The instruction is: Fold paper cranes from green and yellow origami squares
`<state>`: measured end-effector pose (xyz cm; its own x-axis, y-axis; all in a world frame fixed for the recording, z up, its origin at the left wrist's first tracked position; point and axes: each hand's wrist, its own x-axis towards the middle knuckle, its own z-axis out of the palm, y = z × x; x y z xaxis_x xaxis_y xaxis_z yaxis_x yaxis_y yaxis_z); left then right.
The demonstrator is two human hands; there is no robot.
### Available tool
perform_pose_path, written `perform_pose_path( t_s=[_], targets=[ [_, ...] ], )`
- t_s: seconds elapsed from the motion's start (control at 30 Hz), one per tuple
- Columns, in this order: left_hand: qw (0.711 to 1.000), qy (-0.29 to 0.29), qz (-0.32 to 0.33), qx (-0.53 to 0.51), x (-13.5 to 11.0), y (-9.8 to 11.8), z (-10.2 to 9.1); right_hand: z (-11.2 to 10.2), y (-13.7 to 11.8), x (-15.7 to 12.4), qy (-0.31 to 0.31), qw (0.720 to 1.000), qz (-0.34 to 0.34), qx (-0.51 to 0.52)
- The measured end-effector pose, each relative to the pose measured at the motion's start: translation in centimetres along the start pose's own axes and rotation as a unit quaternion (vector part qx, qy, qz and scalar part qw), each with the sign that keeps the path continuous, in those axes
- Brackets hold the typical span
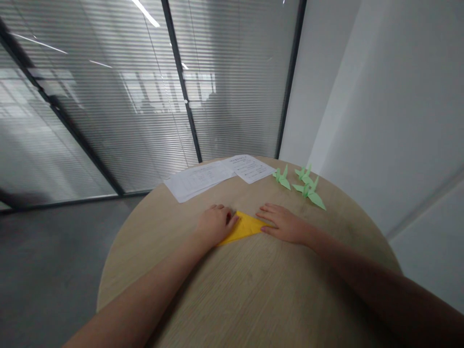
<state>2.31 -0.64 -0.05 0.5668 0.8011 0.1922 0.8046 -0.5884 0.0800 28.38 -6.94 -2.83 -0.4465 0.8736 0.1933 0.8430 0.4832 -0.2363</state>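
A yellow paper (245, 227), folded into a triangle, lies flat on the round wooden table (253, 290). My left hand (214, 223) rests on its left part with the fingers curled and the fingertips pressing down on the paper. My right hand (283, 222) lies flat on the paper's right corner, fingers stretched out and close together. Both forearms reach in from the near edge of the table.
Three green folded paper cranes (306, 186) stand at the far right of the table. Printed white sheets (217, 176) lie at the far edge. Behind the table are glass walls with blinds (126, 106) and a white wall (380, 96) on the right.
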Motion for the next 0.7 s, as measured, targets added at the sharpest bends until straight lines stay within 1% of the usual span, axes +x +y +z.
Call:
perform_pose_path(
  t_s=[0.1, 0.17, 0.23, 0.3, 0.4, 0.53, 0.6, 0.7],
  targets=[
    [1.0, -0.001, 0.013, -0.015, 0.0, 0.0, 0.0, 0.3, 0.4, 0.1, 0.007, 1.0, -0.012, 0.001],
    [0.999, 0.002, 0.01, -0.039, 0.1, 0.0, 0.0, 0.4, 0.5, 0.1, 0.012, 1.0, -0.016, 0.006],
    [0.996, -0.003, -0.01, -0.085, 0.2, -0.3, 0.1, 0.5, 0.5, 0.1, 0.011, 1.0, -0.017, 0.009],
    [0.986, -0.02, -0.048, -0.16, 0.5, -0.7, 0.3, 0.5, 0.5, 0.1, 0.007, 1.0, -0.016, 0.011],
    [0.948, -0.046, -0.094, -0.301, 0.8, -1.4, 0.6, 0.4, 0.4, 0.1, 0.001, 1.0, -0.01, 0.022],
    [0.87, -0.051, -0.101, -0.479, 1.1, -1.9, 1.1, 0.1, 0.1, 0.2, -0.01, 0.998, -0.016, 0.054],
    [0.837, -0.059, -0.108, -0.534, 1.1, -1.9, 1.3, 0.0, -0.1, 0.4, -0.006, 0.996, -0.032, 0.087],
    [0.804, -0.082, -0.109, -0.578, 1.0, -1.6, 1.6, -0.2, -0.5, 0.7, 0.03, 0.988, -0.035, 0.15]
  ],
)
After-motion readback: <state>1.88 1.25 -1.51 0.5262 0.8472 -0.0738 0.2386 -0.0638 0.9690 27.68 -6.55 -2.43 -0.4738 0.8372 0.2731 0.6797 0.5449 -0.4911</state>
